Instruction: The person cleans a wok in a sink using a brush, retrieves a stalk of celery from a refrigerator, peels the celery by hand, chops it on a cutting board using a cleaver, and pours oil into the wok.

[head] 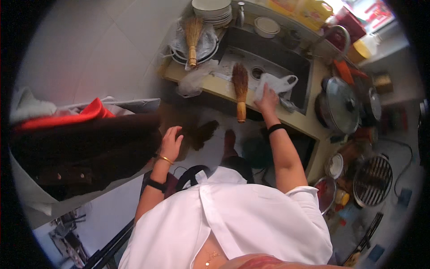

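My right hand [267, 100] reaches over the front edge of a steel sink [272, 60] and touches a white plastic bag [276, 83]; how firmly it grips the bag is not clear. Just left of it, a straw brush with a dark head [240, 82] lies across the counter's edge, handle towards me. My left hand [172, 143] hangs in the air, fingers apart, beside a dark cloth-covered thing [94, 151]. A second straw brush [192, 40] rests on a plastic-covered bowl left of the sink. A clear plastic bag [193, 80] droops over the counter's front.
Stacked plates [215, 13] and a lidded white bowl [267, 27] stand behind the sink, near a curved faucet [346, 37]. A pan with a glass lid [342, 105] is on the right. Farther right lies a round slatted rack [373, 180]. A red cloth [97, 110] lies at left.
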A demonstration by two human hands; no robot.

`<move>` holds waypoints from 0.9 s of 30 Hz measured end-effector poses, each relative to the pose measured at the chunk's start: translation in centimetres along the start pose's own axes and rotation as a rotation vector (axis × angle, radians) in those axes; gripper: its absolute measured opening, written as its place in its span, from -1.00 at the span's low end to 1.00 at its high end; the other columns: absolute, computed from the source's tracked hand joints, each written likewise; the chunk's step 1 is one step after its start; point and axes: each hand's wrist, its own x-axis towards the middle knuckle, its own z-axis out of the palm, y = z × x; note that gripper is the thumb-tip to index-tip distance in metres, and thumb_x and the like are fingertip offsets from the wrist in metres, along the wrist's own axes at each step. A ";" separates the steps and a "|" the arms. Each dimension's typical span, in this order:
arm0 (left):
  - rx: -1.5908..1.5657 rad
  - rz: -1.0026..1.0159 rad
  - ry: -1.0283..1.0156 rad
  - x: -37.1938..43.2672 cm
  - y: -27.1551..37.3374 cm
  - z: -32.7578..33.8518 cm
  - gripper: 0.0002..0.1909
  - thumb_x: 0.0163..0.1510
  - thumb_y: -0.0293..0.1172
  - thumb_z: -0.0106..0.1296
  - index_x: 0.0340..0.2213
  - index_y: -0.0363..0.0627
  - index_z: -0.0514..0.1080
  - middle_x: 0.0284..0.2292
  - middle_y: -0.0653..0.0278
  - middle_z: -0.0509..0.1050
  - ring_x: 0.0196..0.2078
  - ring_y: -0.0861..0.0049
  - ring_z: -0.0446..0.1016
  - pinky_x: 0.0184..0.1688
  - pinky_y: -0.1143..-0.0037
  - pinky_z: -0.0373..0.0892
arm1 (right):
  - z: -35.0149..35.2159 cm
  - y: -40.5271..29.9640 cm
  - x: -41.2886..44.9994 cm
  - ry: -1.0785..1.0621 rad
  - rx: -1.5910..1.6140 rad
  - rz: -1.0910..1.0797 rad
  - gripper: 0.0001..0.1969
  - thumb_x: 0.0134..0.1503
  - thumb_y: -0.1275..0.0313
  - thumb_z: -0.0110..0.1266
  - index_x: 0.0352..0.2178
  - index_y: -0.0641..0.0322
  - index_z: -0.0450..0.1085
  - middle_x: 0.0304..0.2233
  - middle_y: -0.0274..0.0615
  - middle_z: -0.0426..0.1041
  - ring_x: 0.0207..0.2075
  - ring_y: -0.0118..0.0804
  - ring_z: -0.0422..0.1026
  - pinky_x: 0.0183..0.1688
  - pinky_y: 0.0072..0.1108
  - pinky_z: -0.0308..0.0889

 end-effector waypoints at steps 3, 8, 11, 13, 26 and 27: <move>-0.009 -0.071 0.061 4.7 -0.3 2.1 -0.53 -0.08 -0.45 -0.05 -0.08 -0.17 0.17 -0.10 0.09 0.22 -0.04 0.24 0.21 -0.03 0.43 0.15 | 1.7 3.2 2.4 -0.090 -0.008 0.012 -0.39 -0.21 0.37 0.13 -0.06 0.15 0.13 -0.19 0.04 0.27 -0.13 0.00 0.23 -0.13 -0.35 0.17; 0.139 -0.172 0.204 15.8 -1.8 6.2 -0.24 -0.18 -0.34 0.07 0.03 -0.18 -0.04 -0.01 -0.01 0.09 0.02 0.10 0.07 0.06 0.35 0.00 | -1.8 3.5 3.4 0.404 0.800 0.159 -0.67 -0.09 0.38 0.06 -0.26 0.31 0.28 -0.34 -0.13 0.36 -0.30 -0.22 0.34 -0.26 -0.52 0.21; 0.447 -0.158 0.230 21.9 -1.1 7.9 -0.20 -0.22 -0.27 0.10 0.02 -0.19 -0.04 -0.02 -0.01 0.12 0.01 0.08 0.10 0.06 0.34 -0.01 | -2.9 3.3 3.9 0.406 1.046 0.128 -0.73 -0.02 0.42 0.01 -0.26 0.31 0.27 -0.35 -0.23 0.36 -0.34 -0.43 0.31 -0.28 -0.64 0.19; 0.367 -0.549 0.014 23.9 -1.6 9.1 -0.24 -0.25 -0.23 0.13 -0.03 -0.21 0.06 -0.08 -0.01 0.21 -0.02 0.10 0.15 0.02 0.39 0.06 | -4.6 2.3 3.7 0.379 1.040 0.098 -0.75 0.01 0.43 -0.02 -0.26 0.31 0.27 -0.34 -0.30 0.36 -0.34 -0.54 0.28 -0.28 -0.69 0.18; -1.029 -0.470 0.037 19.0 5.5 8.4 -0.69 -0.05 -0.45 -0.04 -0.21 -0.26 0.29 -0.27 0.28 0.38 -0.27 0.56 0.34 -0.21 0.57 0.24 | -3.0 -10.4 1.9 -0.251 0.885 -0.704 -0.67 -0.25 0.56 0.03 -0.32 0.32 0.31 -0.18 -0.01 0.26 -0.16 -0.02 0.25 -0.10 -0.42 0.19; -0.997 -0.444 0.123 18.7 3.7 8.3 -0.67 -0.06 -0.46 -0.03 -0.21 -0.27 0.29 -0.26 0.27 0.38 -0.26 0.57 0.33 -0.21 0.57 0.24 | -4.3 -10.3 2.6 -0.382 0.955 -0.762 -0.72 -0.20 0.52 0.01 -0.35 0.30 0.33 -0.21 -0.03 0.29 -0.19 -0.09 0.29 -0.14 -0.44 0.21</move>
